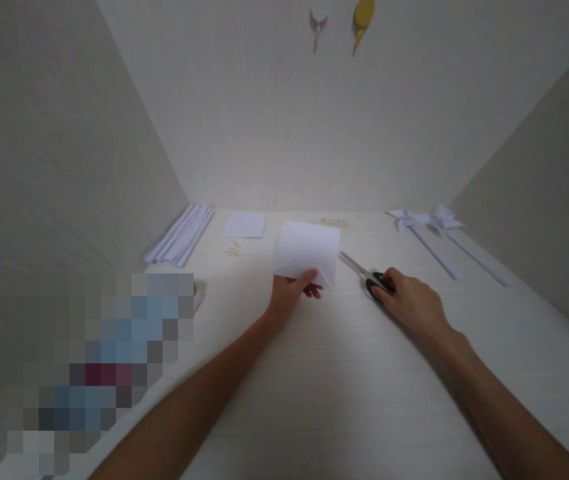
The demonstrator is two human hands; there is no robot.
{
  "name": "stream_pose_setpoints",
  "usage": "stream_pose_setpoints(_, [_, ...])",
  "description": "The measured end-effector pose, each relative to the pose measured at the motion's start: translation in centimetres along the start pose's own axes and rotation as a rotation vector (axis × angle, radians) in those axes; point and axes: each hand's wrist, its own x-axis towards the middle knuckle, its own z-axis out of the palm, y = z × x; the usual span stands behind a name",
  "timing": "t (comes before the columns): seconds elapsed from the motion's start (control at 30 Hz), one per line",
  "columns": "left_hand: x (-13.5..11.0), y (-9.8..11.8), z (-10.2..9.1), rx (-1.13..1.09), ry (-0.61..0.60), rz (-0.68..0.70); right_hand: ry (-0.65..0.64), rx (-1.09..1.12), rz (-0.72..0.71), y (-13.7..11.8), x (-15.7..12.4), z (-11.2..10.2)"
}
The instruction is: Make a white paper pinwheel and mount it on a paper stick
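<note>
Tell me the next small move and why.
I'd probably bring the scissors in the right hand to a corner of the paper square: the left hand holds it out, diagonal lines run in from some of its corners, and the scissors point toward its edge.

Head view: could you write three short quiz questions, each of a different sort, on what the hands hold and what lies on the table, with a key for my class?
1. Multiple choice: What does the right hand hold?
A) a pencil
B) scissors
C) a ruler

2. True or false: The left hand holds a creased paper square.

3. Fill in the blank: Two white paper pinwheels on sticks lie toward the ____ side of the table, as seen in the picture.

Key: 1. B; 2. True; 3. right
</note>
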Motion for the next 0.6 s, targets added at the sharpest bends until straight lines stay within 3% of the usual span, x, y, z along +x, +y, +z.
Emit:
stream_pose_setpoints(0.43, [-0.3, 0.2, -0.1, 0.006, -0.096, -0.01, 0.034, 0.186, -0.03, 1.0, 0.5, 1.3])
stream_pose_setpoints(0.5, [-0.4, 0.2, -0.1, 0.005, -0.101, -0.011, 0.061, 0.378, -0.005, 1.0, 0.7, 1.5])
stream_pose_setpoints(0.6, [-0.4, 0.2, -0.1, 0.018, -0.122, -0.013, 0.029, 0.953, 0.009, 0.0, 0.9, 1.7])
